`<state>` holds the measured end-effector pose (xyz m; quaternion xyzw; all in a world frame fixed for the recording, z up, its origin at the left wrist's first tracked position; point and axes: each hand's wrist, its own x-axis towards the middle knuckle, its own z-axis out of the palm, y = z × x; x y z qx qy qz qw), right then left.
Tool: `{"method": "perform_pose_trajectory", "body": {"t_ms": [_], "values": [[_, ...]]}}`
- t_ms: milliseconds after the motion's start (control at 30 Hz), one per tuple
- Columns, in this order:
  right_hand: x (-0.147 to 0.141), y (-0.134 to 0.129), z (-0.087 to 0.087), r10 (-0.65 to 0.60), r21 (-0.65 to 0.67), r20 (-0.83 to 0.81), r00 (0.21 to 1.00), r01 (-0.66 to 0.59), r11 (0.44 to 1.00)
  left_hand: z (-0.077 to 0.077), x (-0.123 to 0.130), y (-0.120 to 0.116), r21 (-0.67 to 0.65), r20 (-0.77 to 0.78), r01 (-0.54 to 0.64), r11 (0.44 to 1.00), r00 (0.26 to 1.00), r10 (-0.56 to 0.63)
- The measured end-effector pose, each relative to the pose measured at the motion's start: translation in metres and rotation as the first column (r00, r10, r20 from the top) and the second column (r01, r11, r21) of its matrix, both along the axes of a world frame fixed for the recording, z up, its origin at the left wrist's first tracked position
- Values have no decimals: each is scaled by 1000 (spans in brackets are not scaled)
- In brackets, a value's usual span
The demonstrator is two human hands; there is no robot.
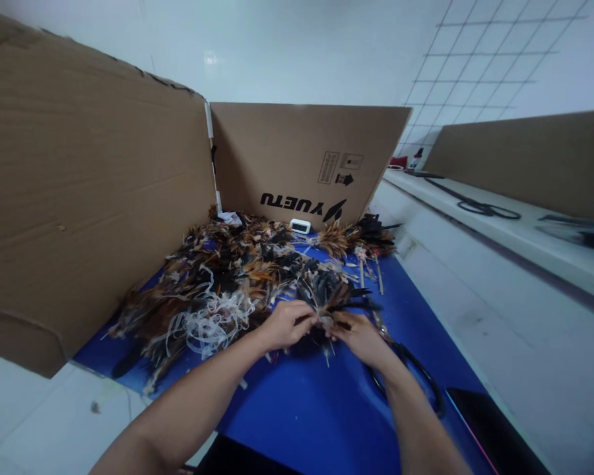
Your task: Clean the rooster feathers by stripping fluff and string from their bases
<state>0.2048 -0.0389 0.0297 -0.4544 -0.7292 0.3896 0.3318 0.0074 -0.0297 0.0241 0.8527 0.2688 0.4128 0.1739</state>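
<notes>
A bundle of dark and brown feathers (332,293) is between my hands, its tips fanned away from me and its pale quill ends toward me. My left hand (292,323) pinches at the quill ends, where something whitish shows, too small to make out. Fingers closed, my right hand (359,335) grips the bundle from the other side. Partly hidden beneath my right wrist lie black-handled scissors (418,369). To the left of my left hand is a tangle of clear white strips (215,323). Loose brown and black feathers (267,267) cover the far and left parts of the blue table (297,422).
Cardboard walls (103,165) stand along the left and a printed cardboard panel (297,155) closes the back. A small white digital clock (300,226) sits before it. A black phone (492,429) lies near right. Other scissors (485,208) rest on the white ledge (525,231).
</notes>
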Motion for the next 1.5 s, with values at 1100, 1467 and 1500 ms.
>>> {"method": "perform_pose_trajectory", "body": {"t_ms": [1100,1467,1500], "values": [[-1,-5,11,-20,35,117,993,16,999,-1,-1,-5,162,-368,124,979,928,-57],[-14,-7,11,-129,93,-56,990,133,987,8,5,-8,-218,85,-134,967,984,155],[-16,-7,10,-147,112,-55,988,153,982,7,6,-9,-226,89,-152,962,980,176]]}}
